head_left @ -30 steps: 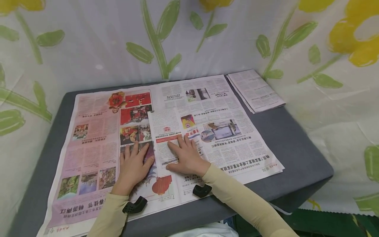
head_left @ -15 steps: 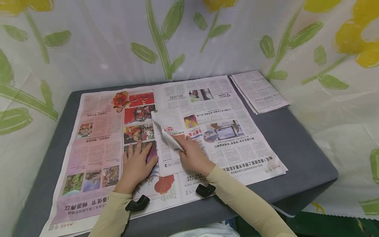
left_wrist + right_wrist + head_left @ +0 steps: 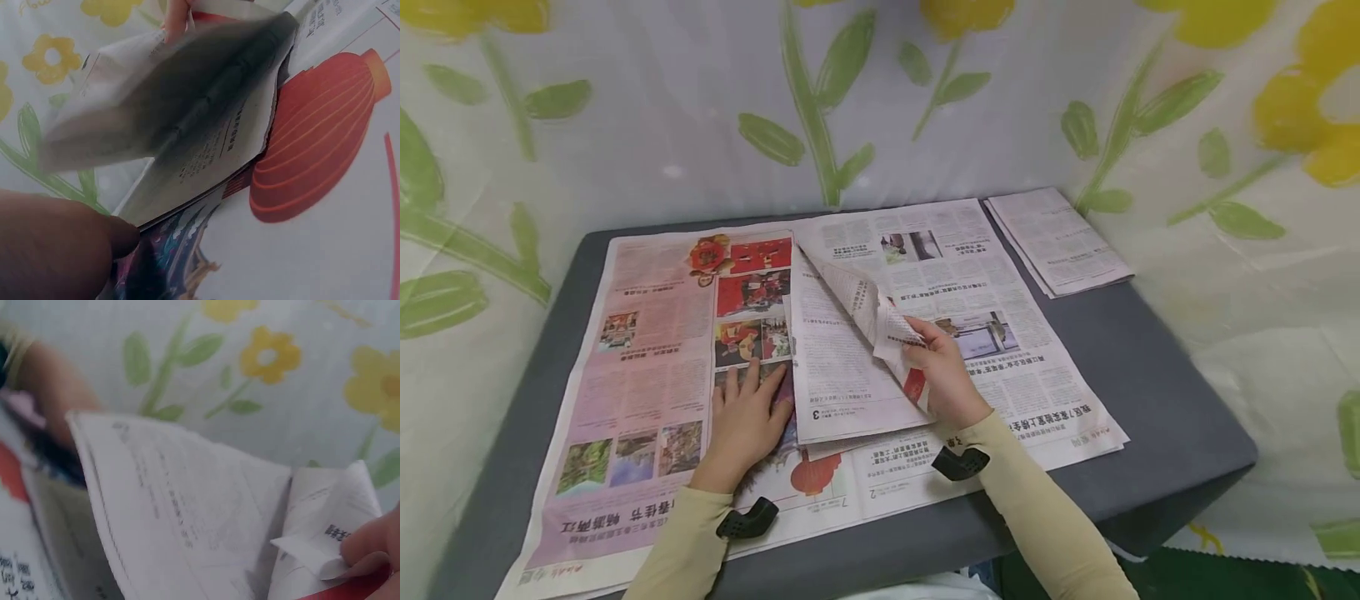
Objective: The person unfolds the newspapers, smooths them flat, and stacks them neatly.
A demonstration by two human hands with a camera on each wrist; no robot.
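The left grip point(image 3: 748, 422) lies with fingers apart on the picture side of the spread newspaper point(image 3: 658, 387), clasping nothing. The small sheet point(image 3: 833, 362) is at its 2 o'clock, the sheet's near edge running roughly 12 to 6 o'clock just beside the thumb; the left wrist view is dim and blurred, so whether the thumb touches that edge is hard to say.

The raised flap point(image 3: 859, 292) of the small sheet slants from 11 o'clock down towards 4, ending in the right grip point(image 3: 949, 379), whose fingers and thumb are pinched on it. From there, the flat part of the sheet lies at 9 o'clock, so the right grip is nearer the flap and the left nearer the opposite edge. The folded newspapers point(image 3: 1060, 242) sit well apart, between 1 and 2 o'clock, on the tabletop point(image 3: 1157, 383).
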